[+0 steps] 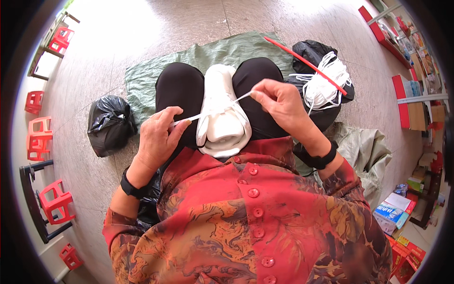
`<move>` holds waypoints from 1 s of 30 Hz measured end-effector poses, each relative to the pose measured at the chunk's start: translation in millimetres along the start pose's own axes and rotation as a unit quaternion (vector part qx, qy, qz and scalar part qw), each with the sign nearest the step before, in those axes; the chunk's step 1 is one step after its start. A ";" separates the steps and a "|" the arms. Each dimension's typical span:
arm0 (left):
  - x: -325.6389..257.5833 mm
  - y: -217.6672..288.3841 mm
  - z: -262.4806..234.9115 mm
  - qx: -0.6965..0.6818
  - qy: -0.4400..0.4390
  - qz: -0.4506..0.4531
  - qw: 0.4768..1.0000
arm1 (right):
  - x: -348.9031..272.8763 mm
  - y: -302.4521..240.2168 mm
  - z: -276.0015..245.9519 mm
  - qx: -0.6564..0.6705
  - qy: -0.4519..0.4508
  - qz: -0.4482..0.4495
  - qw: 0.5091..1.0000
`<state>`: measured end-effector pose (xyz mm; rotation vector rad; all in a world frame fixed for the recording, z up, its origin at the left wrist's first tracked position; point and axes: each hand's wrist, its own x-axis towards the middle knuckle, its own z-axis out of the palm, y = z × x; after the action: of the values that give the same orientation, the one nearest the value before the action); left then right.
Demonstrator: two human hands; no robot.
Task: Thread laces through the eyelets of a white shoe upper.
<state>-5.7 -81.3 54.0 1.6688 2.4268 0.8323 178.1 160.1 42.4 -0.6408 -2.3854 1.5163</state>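
Note:
Between my knees rests a white shoe point(224, 125), its wide opening toward me and its toe pointing away. A white shoelace point(193, 118) runs from the shoe's lacing area to both sides. My left hand point(160, 135) pinches one end of it between thumb and fingers, left of the shoe. On the other side my right hand point(280, 103) grips the other end at thumb and forefinger, a little higher. Both lace ends look pulled out from the shoe. Neither hand touches the shoe's body.
A bundle of white laces point(326, 85) lies on a black plastic bag point(314, 49) at the right, with a long red strip point(305, 65) across it. Another black bag point(111, 125) sits at the left. A green woven sheet point(189, 56) covers floor ahead. Red stools point(56, 201) stand far left.

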 end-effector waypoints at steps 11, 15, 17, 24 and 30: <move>49.2 -6.7 23.5 -0.370 -0.254 -0.211 0.868 | 29.1 8.9 12.5 0.482 0.010 0.026 0.876; 62.7 -13.1 18.3 -0.307 -0.217 -0.070 0.924 | 34.0 16.2 7.6 0.501 0.041 0.055 0.863; 61.6 -4.3 8.3 0.128 -0.114 0.286 0.943 | 34.0 24.2 1.8 0.534 0.071 0.068 0.840; 5.7 1.7 -9.9 0.193 -0.197 0.220 0.936 | 23.5 46.4 -48.6 0.596 0.122 0.018 0.793; -21.2 -41.8 -11.2 0.117 -0.034 0.067 0.990 | 2.6 61.2 -113.8 0.503 0.210 -0.002 0.838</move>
<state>-36.4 -115.2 38.8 1.9246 2.4679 0.5100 238.6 274.1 36.2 -0.5874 -1.0155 2.0386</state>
